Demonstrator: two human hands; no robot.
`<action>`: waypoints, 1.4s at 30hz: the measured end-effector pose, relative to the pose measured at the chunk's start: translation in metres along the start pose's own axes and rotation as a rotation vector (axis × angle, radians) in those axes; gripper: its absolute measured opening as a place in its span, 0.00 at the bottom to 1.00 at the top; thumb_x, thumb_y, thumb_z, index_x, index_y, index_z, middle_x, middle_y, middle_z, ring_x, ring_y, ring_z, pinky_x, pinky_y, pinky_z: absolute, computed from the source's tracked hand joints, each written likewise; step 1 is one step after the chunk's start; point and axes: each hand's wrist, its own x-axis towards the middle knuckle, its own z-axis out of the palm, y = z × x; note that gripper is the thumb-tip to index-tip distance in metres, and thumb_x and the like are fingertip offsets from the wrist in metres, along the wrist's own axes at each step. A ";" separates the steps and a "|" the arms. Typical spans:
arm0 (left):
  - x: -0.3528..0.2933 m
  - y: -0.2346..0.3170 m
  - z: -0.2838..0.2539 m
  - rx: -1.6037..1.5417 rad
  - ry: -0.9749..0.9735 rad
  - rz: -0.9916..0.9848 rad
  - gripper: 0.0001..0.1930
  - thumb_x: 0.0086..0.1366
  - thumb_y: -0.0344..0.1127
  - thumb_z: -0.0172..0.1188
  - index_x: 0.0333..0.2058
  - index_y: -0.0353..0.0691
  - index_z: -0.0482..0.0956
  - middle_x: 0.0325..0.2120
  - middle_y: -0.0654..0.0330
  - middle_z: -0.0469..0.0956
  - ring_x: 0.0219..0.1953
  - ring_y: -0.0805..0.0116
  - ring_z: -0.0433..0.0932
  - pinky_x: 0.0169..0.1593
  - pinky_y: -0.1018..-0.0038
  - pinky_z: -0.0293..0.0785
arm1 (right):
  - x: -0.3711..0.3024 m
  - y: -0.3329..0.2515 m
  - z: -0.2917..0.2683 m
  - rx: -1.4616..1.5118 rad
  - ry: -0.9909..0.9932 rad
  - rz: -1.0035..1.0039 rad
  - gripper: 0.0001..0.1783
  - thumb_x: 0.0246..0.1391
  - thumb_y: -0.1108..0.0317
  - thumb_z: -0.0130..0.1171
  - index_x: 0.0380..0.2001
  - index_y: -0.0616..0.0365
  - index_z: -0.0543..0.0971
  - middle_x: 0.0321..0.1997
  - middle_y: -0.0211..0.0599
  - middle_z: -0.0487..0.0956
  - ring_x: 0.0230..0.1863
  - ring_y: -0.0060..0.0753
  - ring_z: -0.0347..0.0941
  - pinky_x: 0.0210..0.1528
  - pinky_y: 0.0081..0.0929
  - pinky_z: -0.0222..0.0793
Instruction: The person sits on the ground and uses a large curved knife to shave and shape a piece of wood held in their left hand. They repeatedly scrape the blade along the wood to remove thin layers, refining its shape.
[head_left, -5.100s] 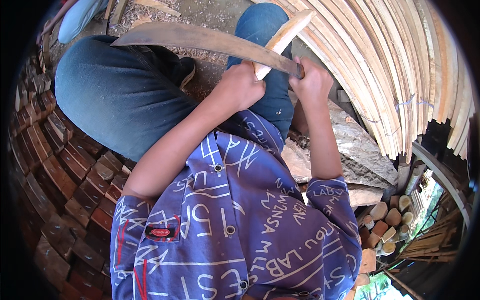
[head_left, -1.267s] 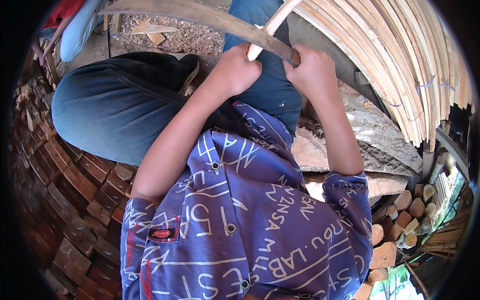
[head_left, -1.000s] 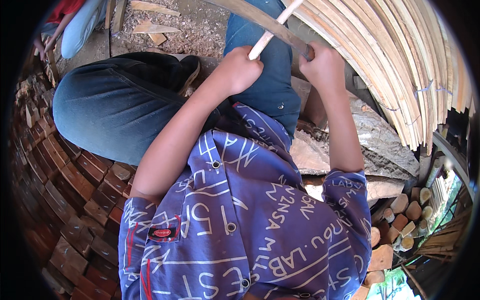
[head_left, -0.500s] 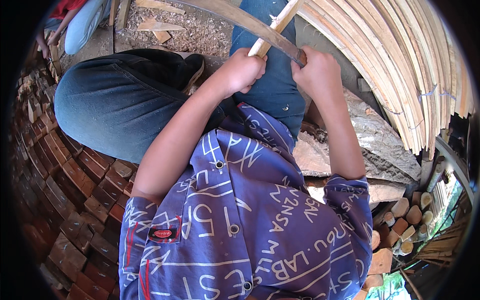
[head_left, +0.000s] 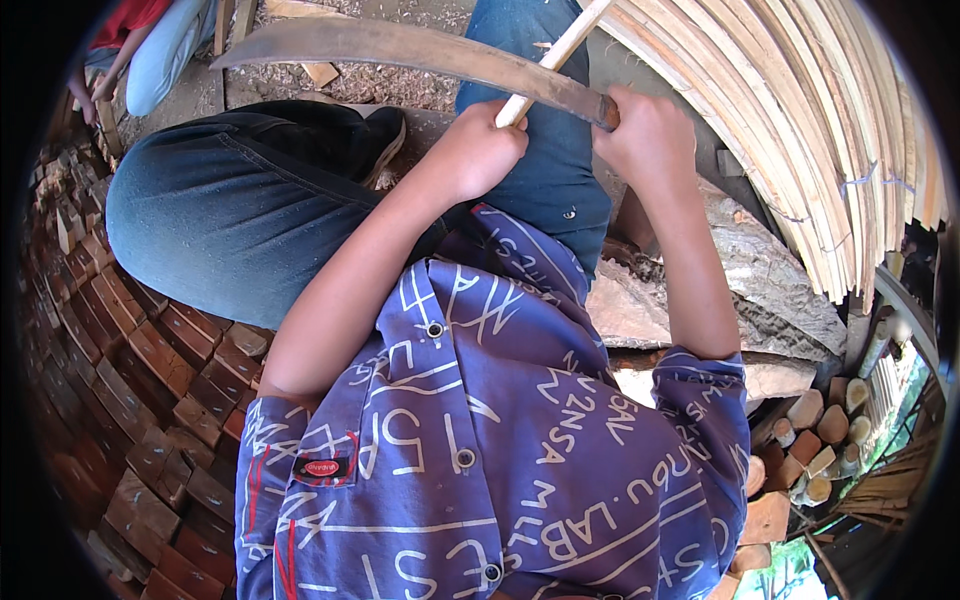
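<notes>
My left hand (head_left: 487, 152) is closed around the lower end of a pale, narrow wooden stick (head_left: 571, 42), which slants up and to the right above my thigh. My right hand (head_left: 646, 135) grips the handle of a machete (head_left: 420, 52). Its long, curved, brownish blade stretches left across the stick, with the tip out at the upper left. Near the handle, the blade crosses over the stick; whether its edge is biting into the wood I cannot tell. A small raised shaving shows on the stick beside the blade.
Bundled long pale wooden strips (head_left: 770, 110) curve along the right. A rough log (head_left: 760, 265) lies below them, with cut poles (head_left: 820, 430) stacked lower right. Reddish wooden blocks (head_left: 150, 430) fill the left. Another person's hands (head_left: 95, 100) show at the upper left, near shavings on the ground.
The machete has come lower in the picture, so its full blade and tip now show. My right hand has shifted slightly right, and the stick has turned in my left hand.
</notes>
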 end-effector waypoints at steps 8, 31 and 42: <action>0.003 0.008 0.000 0.065 0.020 -0.013 0.10 0.52 0.32 0.51 0.32 0.33 0.72 0.18 0.60 0.69 0.21 0.71 0.66 0.28 0.71 0.63 | 0.020 0.047 0.010 0.005 0.072 0.159 0.11 0.41 0.61 0.62 0.25 0.57 0.80 0.24 0.50 0.80 0.30 0.52 0.79 0.33 0.41 0.76; -0.007 -0.005 -0.003 0.326 0.087 0.105 0.13 0.53 0.31 0.50 0.36 0.30 0.73 0.21 0.48 0.71 0.26 0.58 0.72 0.35 0.66 0.67 | 0.015 0.051 0.009 -0.074 0.107 0.174 0.08 0.40 0.64 0.61 0.24 0.55 0.79 0.24 0.47 0.80 0.29 0.54 0.77 0.33 0.45 0.74; -0.001 -0.017 -0.009 0.111 -0.039 0.070 0.10 0.53 0.30 0.53 0.34 0.34 0.71 0.19 0.58 0.68 0.23 0.67 0.69 0.28 0.70 0.65 | -0.033 0.083 0.040 0.851 0.113 0.651 0.18 0.47 0.65 0.66 0.13 0.59 0.71 0.13 0.25 0.68 0.16 0.16 0.59 0.21 0.24 0.56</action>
